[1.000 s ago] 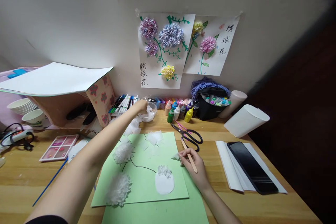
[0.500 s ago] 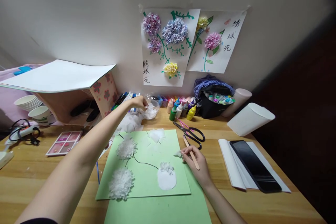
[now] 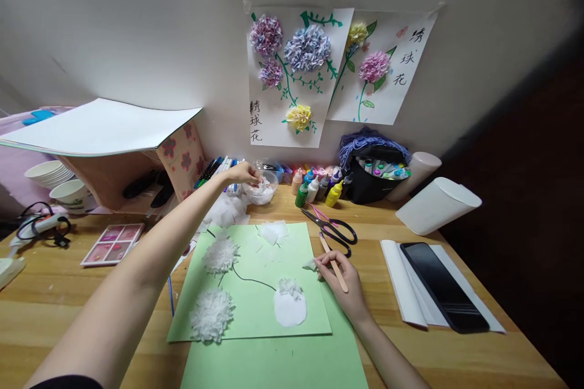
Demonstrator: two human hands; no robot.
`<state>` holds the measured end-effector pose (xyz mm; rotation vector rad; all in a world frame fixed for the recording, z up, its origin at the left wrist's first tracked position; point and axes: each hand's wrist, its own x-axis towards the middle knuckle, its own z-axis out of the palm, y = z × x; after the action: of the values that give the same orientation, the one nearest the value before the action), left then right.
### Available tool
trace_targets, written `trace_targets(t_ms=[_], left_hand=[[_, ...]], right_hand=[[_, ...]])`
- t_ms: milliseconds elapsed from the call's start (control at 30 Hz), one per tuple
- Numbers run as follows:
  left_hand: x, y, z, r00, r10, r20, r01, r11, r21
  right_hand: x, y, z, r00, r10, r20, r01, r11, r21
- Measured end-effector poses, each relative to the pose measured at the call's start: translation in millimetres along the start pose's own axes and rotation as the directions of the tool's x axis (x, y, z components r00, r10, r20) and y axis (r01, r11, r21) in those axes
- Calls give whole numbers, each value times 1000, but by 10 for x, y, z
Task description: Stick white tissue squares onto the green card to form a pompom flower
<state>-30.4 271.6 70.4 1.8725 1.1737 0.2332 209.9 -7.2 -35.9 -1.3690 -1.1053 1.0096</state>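
Two puffy white flowers [image 3: 212, 316] sit on one green card [image 3: 255, 319]. The left hand [image 3: 246, 174] is at one clear bowl [image 3: 263, 199]; its grip is too hidden to tell. The right hand [image 3: 351, 292] holds one flat stick [image 3: 336, 267] and one white scrap [image 3: 309, 264] by the card's right edge.

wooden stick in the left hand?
No, the wooden stick is in the right hand, while the left hand is at the clear bowl.
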Motion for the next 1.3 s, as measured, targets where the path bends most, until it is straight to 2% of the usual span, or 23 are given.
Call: trace_targets(t_ms=[267, 433, 567, 700, 833, 900, 1000, 1133, 1300], left_hand=[[-45, 21, -53, 1000, 19, 1, -19, 998, 54], [-85, 54, -27, 999, -33, 17, 32, 998, 61], [-73, 79, -62, 993, -48, -107, 59, 993, 102], [-147, 199, -57, 970, 9, -242, 11, 997, 79], [-445, 384, 119, 969, 55, -242, -81, 991, -102], [-667, 459, 245, 978, 91, -189, -168, 879, -445], [-1028, 534, 424, 984, 132, -121, -179, 699, -693], [-1477, 594, 634, 981, 163, -107, -184, 583, -792], [-1926, 601, 924, 975, 211, -65, -173, 545, -821]], right_hand=[[-4, -7, 5, 1000, 4, 0, -4, 1000, 16], [-5, -2, 9, 1000, 14, 2, -14, 999, 34], [-5, -5, 8, 1000, 14, 1, -14, 999, 40], [-3, -3, 9, 1000, 15, -13, -15, 999, 51], [-1, -2, 16, 1000, -2, -13, 3, 999, 45], [-2, -3, 16, 1000, -23, -16, 23, 999, 36], [-5, 2, 10, 998, -53, -14, 53, 998, 15], [-7, 37, 3, 997, -80, -16, 80, 997, -6], [-10, -3, 2, 993, -102, -67, 103, 995, 8]])
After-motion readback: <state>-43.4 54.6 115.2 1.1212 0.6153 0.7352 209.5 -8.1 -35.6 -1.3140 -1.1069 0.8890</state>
